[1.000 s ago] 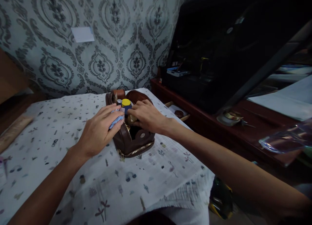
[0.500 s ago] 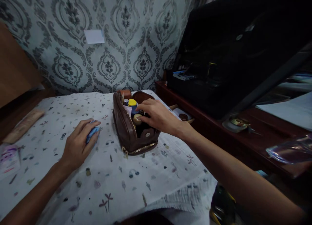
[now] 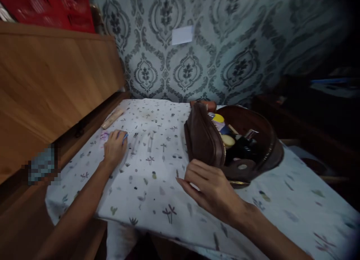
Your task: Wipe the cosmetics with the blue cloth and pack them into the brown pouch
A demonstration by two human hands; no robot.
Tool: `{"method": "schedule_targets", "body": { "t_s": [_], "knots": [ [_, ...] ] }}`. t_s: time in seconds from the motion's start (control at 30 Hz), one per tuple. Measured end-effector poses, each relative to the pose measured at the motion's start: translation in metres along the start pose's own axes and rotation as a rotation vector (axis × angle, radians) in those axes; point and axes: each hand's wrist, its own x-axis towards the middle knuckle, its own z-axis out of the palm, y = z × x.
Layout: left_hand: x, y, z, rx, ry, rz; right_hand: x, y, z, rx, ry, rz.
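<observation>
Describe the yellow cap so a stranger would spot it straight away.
On the patterned tablecloth stands an open brown bag. Inside it, toward the wall, sits the round yellow cap, its bright colour setting it apart from the cream lid nearer the right hand.

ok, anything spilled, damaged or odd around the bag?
No spill or damage that I can make out; the brown bag stands upright and open. Oddest is a blank white card, breaking the pattern of the wall. A pixelated patch at far left hides what's there.
</observation>
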Motion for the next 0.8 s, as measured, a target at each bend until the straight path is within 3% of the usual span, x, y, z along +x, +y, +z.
{"method": "schedule_targets", "body": {
  "t_s": [0.1, 0.2, 0.37, 0.57, 0.67, 0.8],
  "knots": [
    [0.006, -0.015, -0.003, 0.051, 0.033, -0.193, 0.0, 0.003, 0.028, 0.062, -0.071, 0.034],
    [0.011, -0.032, -0.002, 0.073, -0.033, -0.369, 0.002, 0.008, 0.049, 0.154, -0.137, 0.127],
    [0.014, -0.051, 0.004, 0.041, -0.175, -0.473, 0.012, 0.013, 0.074, 0.373, -0.18, 0.319],
    [0.013, -0.036, 0.005, -0.183, -0.239, -0.353, 0.014, 0.016, 0.1, 0.669, -0.105, 0.647],
    [0.006, -0.01, 0.005, -0.377, -0.29, -0.214, 0.008, 0.022, 0.111, 0.852, -0.024, 0.816],
    [-0.011, 0.041, 0.005, -0.624, -0.351, -0.006, 0.001, 0.031, 0.117, 0.99, 0.027, 0.989]
  ]
}}
